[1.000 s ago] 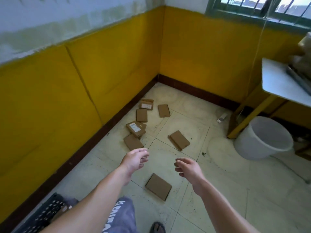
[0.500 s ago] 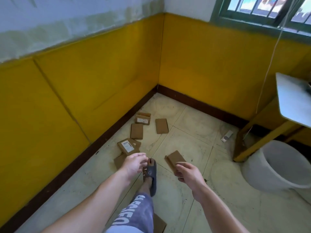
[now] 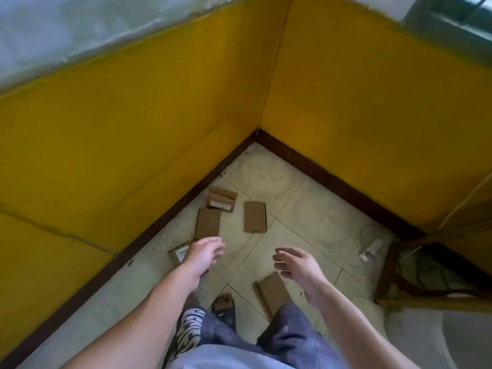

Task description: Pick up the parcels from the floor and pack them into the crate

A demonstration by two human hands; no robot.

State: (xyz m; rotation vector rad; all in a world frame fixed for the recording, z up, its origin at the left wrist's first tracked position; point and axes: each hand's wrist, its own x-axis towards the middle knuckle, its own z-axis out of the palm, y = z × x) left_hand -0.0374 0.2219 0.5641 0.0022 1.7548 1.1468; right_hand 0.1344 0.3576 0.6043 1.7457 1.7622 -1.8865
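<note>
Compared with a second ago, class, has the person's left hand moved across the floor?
Yes. The left hand has gone forward toward the room's corner: it was short of the labelled parcel, and now overlaps that parcel's right edge.

Single head-worn wide-angle view, standing height, pitched steeply down and forward, facing the yellow wall corner (image 3: 259,129), tiled floor (image 3: 306,217) below, own forearms and legs nearest the lens

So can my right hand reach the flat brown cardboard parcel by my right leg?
Probably yes: the open, empty right hand hangs by the flat brown cardboard parcel, and nothing lies between them.
</note>
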